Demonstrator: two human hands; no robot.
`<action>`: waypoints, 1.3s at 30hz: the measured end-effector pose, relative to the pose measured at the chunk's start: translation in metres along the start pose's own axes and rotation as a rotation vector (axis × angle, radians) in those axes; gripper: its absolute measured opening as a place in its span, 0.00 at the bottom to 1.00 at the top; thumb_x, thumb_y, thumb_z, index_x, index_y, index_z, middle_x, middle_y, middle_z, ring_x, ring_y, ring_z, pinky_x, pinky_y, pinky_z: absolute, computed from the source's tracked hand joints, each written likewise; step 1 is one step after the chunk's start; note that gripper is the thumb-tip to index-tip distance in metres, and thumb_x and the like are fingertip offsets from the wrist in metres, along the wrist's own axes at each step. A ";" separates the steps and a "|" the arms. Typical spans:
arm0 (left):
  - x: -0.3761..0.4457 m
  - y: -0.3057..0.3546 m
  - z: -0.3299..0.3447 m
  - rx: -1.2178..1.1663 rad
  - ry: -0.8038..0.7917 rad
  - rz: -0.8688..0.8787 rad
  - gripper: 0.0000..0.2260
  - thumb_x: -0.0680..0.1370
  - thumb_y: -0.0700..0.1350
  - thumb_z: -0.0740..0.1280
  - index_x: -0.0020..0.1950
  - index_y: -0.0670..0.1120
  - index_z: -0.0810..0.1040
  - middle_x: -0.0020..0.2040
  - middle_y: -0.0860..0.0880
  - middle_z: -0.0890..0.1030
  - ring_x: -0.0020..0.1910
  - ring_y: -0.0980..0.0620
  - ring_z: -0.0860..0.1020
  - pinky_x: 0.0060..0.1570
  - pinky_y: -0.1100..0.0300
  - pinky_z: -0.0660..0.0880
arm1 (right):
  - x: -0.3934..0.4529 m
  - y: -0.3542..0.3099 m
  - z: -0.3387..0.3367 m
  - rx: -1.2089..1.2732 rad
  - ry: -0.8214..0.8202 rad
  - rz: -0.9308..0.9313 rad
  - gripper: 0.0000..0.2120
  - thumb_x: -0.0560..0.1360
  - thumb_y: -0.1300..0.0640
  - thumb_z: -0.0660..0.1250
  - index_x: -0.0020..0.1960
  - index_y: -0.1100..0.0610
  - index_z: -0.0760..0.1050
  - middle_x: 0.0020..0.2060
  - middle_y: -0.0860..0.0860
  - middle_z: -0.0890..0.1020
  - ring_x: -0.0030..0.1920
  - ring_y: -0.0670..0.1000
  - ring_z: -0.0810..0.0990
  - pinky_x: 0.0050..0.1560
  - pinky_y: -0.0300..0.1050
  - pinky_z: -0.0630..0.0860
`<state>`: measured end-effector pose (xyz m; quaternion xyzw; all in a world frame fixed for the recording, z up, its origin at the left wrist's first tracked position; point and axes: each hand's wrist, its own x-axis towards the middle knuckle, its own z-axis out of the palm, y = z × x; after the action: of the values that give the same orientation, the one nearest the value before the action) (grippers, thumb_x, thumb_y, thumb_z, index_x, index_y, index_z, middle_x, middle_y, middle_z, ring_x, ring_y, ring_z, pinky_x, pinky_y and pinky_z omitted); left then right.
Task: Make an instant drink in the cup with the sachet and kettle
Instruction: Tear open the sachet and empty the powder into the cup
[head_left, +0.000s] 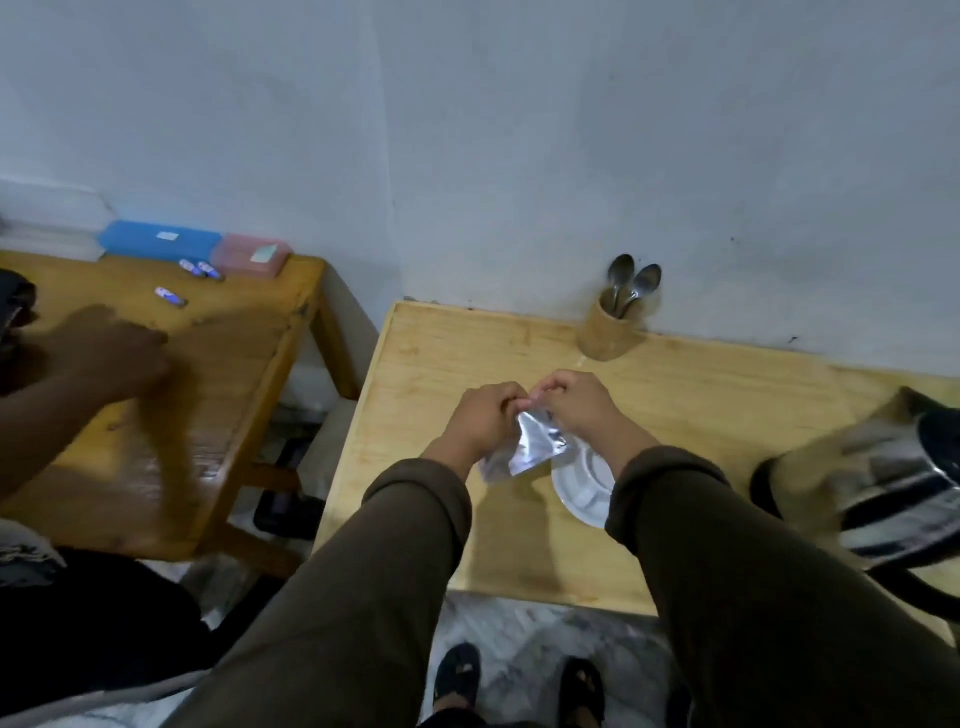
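Both my hands hold a silver foil sachet (532, 446) above the wooden table (447, 374). My left hand (483, 415) pinches its top left corner and my right hand (576, 402) pinches the top right, fingers touching at the upper edge. Under my right wrist lies a white round cup or saucer (584, 491), partly hidden, so I cannot tell its depth. A steel kettle (893, 493) with a dark lid and handle stands at the table's right edge, cut off by the frame.
A wooden holder (609, 332) with two spoons (631, 283) stands against the wall. On a second table at the left, another person's hand (111, 353) rests near small tubes (171, 297) and blue and pink boxes (158, 240). My sandalled feet show below.
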<state>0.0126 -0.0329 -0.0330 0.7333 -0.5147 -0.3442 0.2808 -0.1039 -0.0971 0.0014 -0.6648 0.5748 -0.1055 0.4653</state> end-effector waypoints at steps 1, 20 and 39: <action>0.000 0.008 0.000 -0.008 -0.001 0.005 0.10 0.79 0.44 0.62 0.51 0.42 0.81 0.49 0.39 0.84 0.45 0.45 0.77 0.39 0.62 0.64 | -0.002 -0.001 -0.007 0.001 0.019 -0.006 0.14 0.71 0.63 0.68 0.29 0.50 0.74 0.30 0.47 0.76 0.40 0.52 0.76 0.34 0.40 0.72; -0.012 0.093 0.042 -0.158 0.047 0.028 0.09 0.79 0.44 0.61 0.50 0.42 0.81 0.52 0.42 0.83 0.48 0.49 0.75 0.49 0.59 0.68 | -0.029 0.030 -0.101 0.119 0.014 -0.127 0.14 0.73 0.68 0.68 0.32 0.54 0.73 0.31 0.51 0.77 0.31 0.47 0.75 0.28 0.33 0.75; -0.022 0.109 0.049 -0.500 0.027 -0.182 0.13 0.78 0.40 0.60 0.35 0.49 0.76 0.34 0.50 0.76 0.34 0.55 0.72 0.35 0.64 0.69 | -0.047 0.032 -0.101 -0.166 0.128 -0.407 0.03 0.72 0.67 0.67 0.44 0.63 0.79 0.35 0.48 0.76 0.41 0.49 0.72 0.37 0.32 0.66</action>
<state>-0.0926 -0.0493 0.0256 0.6890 -0.3417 -0.4746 0.4281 -0.2084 -0.1039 0.0510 -0.7951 0.4638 -0.1914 0.3406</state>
